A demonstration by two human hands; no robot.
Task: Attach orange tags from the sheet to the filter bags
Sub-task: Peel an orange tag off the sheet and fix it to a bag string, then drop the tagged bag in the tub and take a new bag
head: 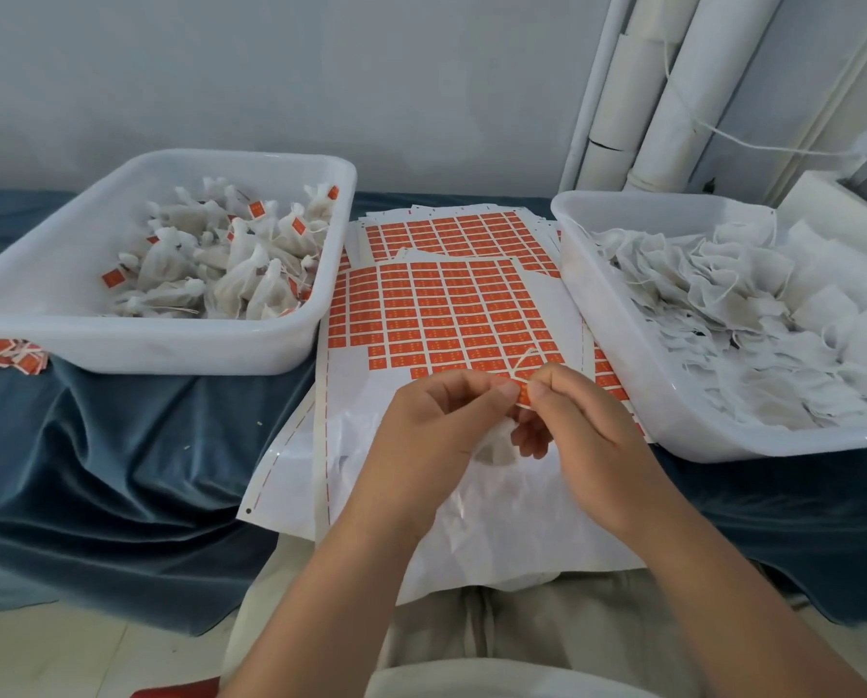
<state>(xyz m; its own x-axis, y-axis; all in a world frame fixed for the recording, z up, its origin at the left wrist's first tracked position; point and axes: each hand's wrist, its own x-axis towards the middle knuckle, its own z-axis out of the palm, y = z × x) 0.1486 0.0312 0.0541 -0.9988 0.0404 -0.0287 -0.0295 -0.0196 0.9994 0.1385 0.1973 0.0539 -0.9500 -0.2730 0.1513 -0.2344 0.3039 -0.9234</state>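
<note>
A sheet of orange tags (451,314) lies on the table between two white tubs, its near part peeled bare. Over the sheet's near edge, my left hand (436,435) and my right hand (587,435) meet and pinch one orange tag (522,395) between thumbs and forefingers. A pale string (524,360) loops up from the tag. A white filter bag (497,443) hangs below, mostly hidden behind my fingers; which hand holds it I cannot tell.
The left white tub (169,345) holds several tagged filter bags. The right white tub (673,420) holds a heap of untagged white bags. More tag sheets (451,229) lie behind. Loose orange scraps (3,357) sit at far left. Blue cloth (119,471) covers the table.
</note>
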